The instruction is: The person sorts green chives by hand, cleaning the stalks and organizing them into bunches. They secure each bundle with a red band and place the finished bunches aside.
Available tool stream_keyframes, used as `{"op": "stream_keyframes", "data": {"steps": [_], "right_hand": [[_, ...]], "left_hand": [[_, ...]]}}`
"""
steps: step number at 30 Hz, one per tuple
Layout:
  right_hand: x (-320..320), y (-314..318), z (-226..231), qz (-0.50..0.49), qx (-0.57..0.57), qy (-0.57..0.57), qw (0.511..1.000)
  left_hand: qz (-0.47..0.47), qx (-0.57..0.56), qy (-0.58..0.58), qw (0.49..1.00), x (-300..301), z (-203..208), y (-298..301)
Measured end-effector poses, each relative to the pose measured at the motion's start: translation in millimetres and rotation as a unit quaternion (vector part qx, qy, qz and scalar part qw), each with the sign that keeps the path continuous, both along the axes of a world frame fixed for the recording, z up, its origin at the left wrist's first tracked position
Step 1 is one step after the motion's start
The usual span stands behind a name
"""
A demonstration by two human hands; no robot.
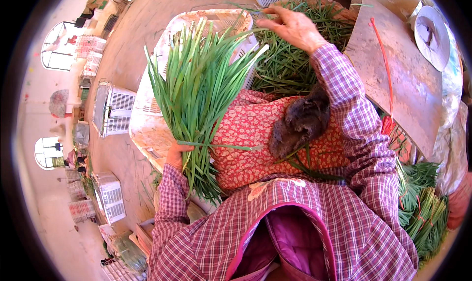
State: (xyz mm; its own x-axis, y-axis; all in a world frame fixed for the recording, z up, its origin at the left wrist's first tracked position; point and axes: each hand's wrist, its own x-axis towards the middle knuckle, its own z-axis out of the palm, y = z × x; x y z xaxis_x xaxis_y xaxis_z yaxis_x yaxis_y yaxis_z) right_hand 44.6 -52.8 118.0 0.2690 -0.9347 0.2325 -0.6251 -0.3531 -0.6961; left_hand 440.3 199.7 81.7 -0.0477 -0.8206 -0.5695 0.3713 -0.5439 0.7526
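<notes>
A thick bunch of garlic chives [196, 89], green with pale stem ends pointing away from me, rises over a white plastic basket [142, 109]. My left hand [175, 154] is closed around its lower, leafy part, thumb across the front; one blade sticks out sideways to the right there. Beyond the bunch, to the right, my right hand [293, 29] hovers near the basket's far rim. Its thumb and forefinger are apart, and I see nothing held between them. Beneath that hand lies a heap of loose green leaves [285, 59].
A dark, dirty cloth or glove [302, 123] rests on the red flowered apron [246, 133] over my lap. On the right is a worn board [393, 69] with a red strip [383, 59] and a pale hat [431, 37]. Tied chive bundles [425, 217] lie below it. Crates [115, 109] stand left.
</notes>
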Motion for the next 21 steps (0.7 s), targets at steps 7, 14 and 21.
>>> {"op": "stream_keyframes", "data": {"steps": [7, 14, 21], "right_hand": [[49, -14, 5, 0.211, 0.174, -0.085, 0.958], [13, -50, -30, -0.037, 0.081, -0.055, 0.994], [-23, -2, -49, 0.083, 0.214, -0.102, 0.968]], "left_hand": [[-0.001, 0.024, -0.068, 0.997, -2, 5, 0], [0.035, 0.01, -0.185, 0.982, -9, 2, -1], [0.016, 0.015, -0.101, 0.995, 11, -13, 8]]}}
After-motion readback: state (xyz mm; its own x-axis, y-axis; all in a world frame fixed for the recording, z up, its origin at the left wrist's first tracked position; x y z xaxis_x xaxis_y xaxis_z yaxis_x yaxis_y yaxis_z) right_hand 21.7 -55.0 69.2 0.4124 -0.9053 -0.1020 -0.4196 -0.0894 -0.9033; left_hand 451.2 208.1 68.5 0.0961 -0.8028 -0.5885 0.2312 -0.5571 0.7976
